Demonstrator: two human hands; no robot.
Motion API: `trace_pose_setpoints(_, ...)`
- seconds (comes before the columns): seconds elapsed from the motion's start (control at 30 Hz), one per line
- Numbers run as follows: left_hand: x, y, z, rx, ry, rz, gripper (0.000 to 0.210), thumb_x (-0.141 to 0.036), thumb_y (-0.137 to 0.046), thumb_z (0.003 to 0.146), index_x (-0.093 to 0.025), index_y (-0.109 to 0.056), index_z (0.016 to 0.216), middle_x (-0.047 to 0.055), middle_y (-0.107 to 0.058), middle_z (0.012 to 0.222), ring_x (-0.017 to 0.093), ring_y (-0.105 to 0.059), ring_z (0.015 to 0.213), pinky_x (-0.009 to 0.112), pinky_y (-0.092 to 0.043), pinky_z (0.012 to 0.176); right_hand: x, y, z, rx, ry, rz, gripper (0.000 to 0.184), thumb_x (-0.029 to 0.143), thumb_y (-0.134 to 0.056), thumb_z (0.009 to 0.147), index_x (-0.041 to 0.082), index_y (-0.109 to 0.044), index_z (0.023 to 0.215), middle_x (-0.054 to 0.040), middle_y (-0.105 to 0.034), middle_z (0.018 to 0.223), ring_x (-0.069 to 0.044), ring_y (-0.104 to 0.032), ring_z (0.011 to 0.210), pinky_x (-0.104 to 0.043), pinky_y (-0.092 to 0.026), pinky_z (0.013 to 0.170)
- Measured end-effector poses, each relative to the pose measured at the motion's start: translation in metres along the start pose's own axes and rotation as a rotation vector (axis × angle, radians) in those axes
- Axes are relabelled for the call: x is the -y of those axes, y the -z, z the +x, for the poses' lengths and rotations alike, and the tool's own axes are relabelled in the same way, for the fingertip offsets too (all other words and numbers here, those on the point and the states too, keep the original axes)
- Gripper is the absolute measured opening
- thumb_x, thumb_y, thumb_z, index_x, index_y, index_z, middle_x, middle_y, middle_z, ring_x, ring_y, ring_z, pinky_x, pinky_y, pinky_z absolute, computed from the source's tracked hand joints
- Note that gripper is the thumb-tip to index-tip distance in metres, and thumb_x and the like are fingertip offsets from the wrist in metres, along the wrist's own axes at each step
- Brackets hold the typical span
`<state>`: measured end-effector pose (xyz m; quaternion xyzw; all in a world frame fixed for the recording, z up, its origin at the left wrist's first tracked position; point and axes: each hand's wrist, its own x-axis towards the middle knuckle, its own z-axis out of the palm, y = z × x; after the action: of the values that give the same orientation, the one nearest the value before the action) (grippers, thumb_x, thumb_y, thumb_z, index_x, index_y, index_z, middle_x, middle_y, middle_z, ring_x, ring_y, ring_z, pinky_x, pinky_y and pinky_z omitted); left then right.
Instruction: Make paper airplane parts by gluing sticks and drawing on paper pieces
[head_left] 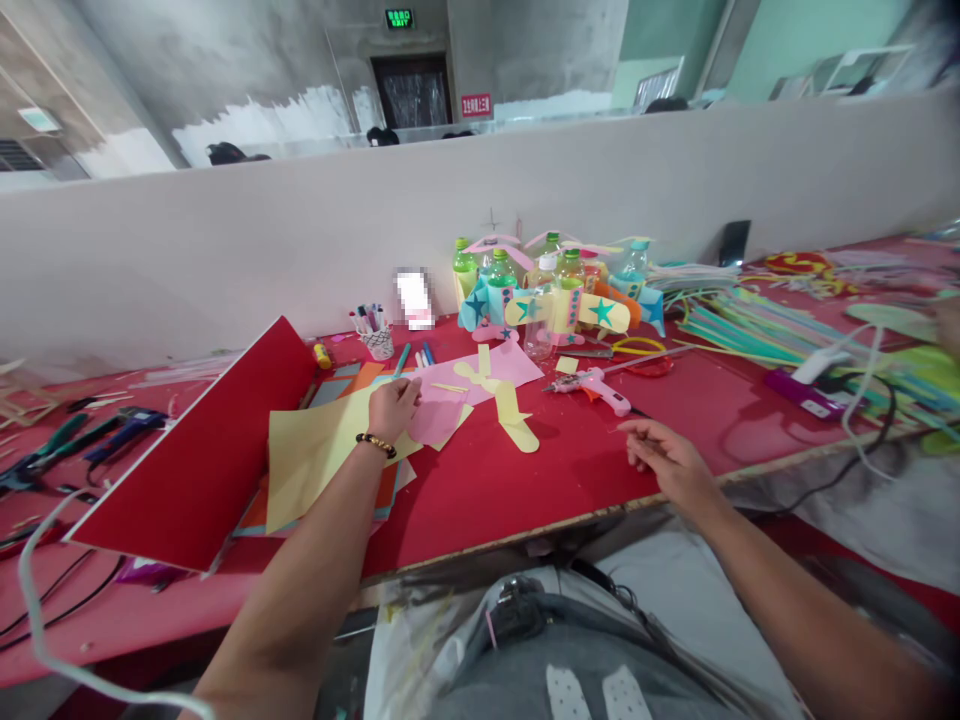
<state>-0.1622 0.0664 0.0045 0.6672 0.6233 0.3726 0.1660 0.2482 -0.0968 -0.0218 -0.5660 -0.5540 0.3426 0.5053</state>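
My left hand [394, 410], with a beaded bracelet at the wrist, reaches over a large yellow sheet [315, 455]. Its curled fingers meet the edge of a pink sheet of paper [439, 412] and appear to pinch it. Cut yellow paper shapes lie to the right: a propeller-like piece [480, 375] and a long rounded strip [516, 418]. At the table's front edge hovers my right hand [664, 458], fingers loosely bent and apart, holding nothing visible. Just beyond it rests a pink glue gun [592, 386].
Bottle planes with paper wings [562, 300] stand along the back wall. A pen cup [377, 340], yellow-handled scissors [637, 346] and a purple power strip [802, 394] are on the red table. A red board [217, 450] leans at left, near pliers [64, 435]. Colourful strips [742, 325] lie right.
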Motion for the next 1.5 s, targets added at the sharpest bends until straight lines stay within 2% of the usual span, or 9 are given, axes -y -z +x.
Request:
trace_pose_setpoints(0.27, 0.004, -0.001, 0.0, 0.002, 0.01, -0.008, 0.045, -0.057, -0.045, 0.084, -0.019, -0.061, 0.064, 0.004, -0.069, 0.061, 0.017, -0.063, 0.057, 0.025, -0.043, 0.057, -0.003, -0.002, -0.001, -0.014, 0.028, 0.017, 0.02, 0.032, -0.046, 0.091, 0.019, -0.059, 0.101, 0.0036, -0.049, 0.06, -0.012, -0.046, 0.055, -0.025, -0.037, 0.054)
trace_pose_setpoints(0.6, -0.001, 0.001, -0.001, -0.013, 0.001, 0.005, 0.043, -0.055, -0.045, 0.083, -0.02, -0.06, 0.062, 0.003, -0.068, 0.059, 0.018, -0.063, 0.059, 0.025, -0.043, 0.058, -0.003, -0.001, -0.004, -0.019, 0.016, -0.02, 0.019, 0.035, -0.052, 0.09, 0.02, -0.06, 0.099, 0.0064, -0.044, 0.053, -0.011, -0.04, 0.049, -0.025, -0.031, 0.049)
trace_pose_setpoints(0.77, 0.002, 0.002, 0.0, -0.042, -0.02, 0.015, 0.044, -0.052, -0.043, 0.085, -0.019, -0.06, 0.062, 0.003, -0.068, 0.062, 0.017, -0.064, 0.064, 0.025, -0.042, 0.062, -0.004, 0.001, -0.006, -0.016, 0.012, -0.041, 0.019, 0.036, -0.053, 0.089, 0.02, -0.06, 0.099, 0.0031, -0.052, 0.06, -0.013, -0.048, 0.054, -0.025, -0.038, 0.052)
trace_pose_setpoints(0.87, 0.004, 0.002, 0.001, -0.066, -0.022, 0.015, 0.044, -0.051, -0.043, 0.086, -0.019, -0.06, 0.062, 0.003, -0.068, 0.064, 0.016, -0.063, 0.064, 0.025, -0.041, 0.061, -0.007, 0.001, -0.005, -0.023, 0.019, -0.1, 0.021, 0.037, -0.054, 0.088, 0.021, -0.061, 0.1, 0.0007, -0.057, 0.066, -0.014, -0.052, 0.058, -0.026, -0.043, 0.056)
trace_pose_setpoints(1.0, 0.007, 0.002, 0.002, -0.075, -0.018, 0.001, 0.043, -0.051, -0.045, 0.087, -0.018, -0.06, 0.063, 0.003, -0.068, 0.063, 0.016, -0.062, 0.063, 0.025, -0.04, 0.061, -0.008, 0.0, -0.006, -0.055, 0.016, -0.229, 0.024, 0.04, -0.052, 0.088, 0.022, -0.062, 0.101, 0.002, -0.052, 0.061, -0.015, -0.05, 0.053, -0.026, -0.041, 0.049)
trace_pose_setpoints(1.2, 0.008, 0.001, 0.002, -0.072, -0.013, -0.003, 0.039, -0.046, -0.047, 0.087, -0.018, -0.062, 0.064, 0.002, -0.069, 0.065, 0.016, -0.062, 0.064, 0.025, -0.04, 0.062, -0.007, -0.003, -0.01, -0.075, 0.161, -0.478, 0.022, 0.036, -0.051, 0.086, 0.021, -0.066, 0.094, -0.0047, -0.068, 0.079, -0.017, -0.06, 0.061, -0.027, -0.048, 0.057)
trace_pose_setpoints(1.33, 0.006, 0.002, 0.0, -0.073, 0.004, 0.008, 0.036, -0.043, -0.048, 0.086, -0.019, -0.062, 0.064, 0.002, -0.069, 0.065, 0.015, -0.062, 0.064, 0.025, -0.04, 0.061, -0.009, 0.004, -0.001, -0.045, 0.225, -0.576, 0.027, 0.04, -0.047, 0.091, 0.022, -0.064, 0.101, -0.0027, -0.066, 0.073, -0.016, -0.059, 0.055, -0.026, -0.049, 0.054)
trace_pose_setpoints(1.4, 0.005, 0.002, -0.001, -0.074, 0.012, 0.015, 0.032, -0.04, -0.051, 0.085, -0.019, -0.062, 0.064, 0.002, -0.069, 0.067, 0.015, -0.061, 0.064, 0.025, -0.039, 0.061, -0.008, 0.009, 0.012, -0.079, 0.305, -0.673, 0.031, 0.041, -0.045, 0.091, 0.021, -0.063, 0.106, -0.0053, -0.067, 0.082, -0.018, -0.063, 0.065, -0.028, -0.052, 0.06)
trace_pose_setpoints(1.5, 0.005, 0.003, -0.002, -0.079, 0.023, 0.025, 0.024, -0.036, -0.055, 0.081, -0.019, -0.063, 0.065, 0.001, -0.068, 0.066, 0.015, -0.059, 0.063, 0.025, -0.038, 0.06, -0.008, 0.017, 0.039, -0.137, 0.39, -0.804, 0.041, 0.048, -0.05, 0.086, 0.017, -0.062, 0.111, -0.0142, -0.064, 0.105, -0.029, -0.062, 0.099, -0.042, -0.051, 0.086)
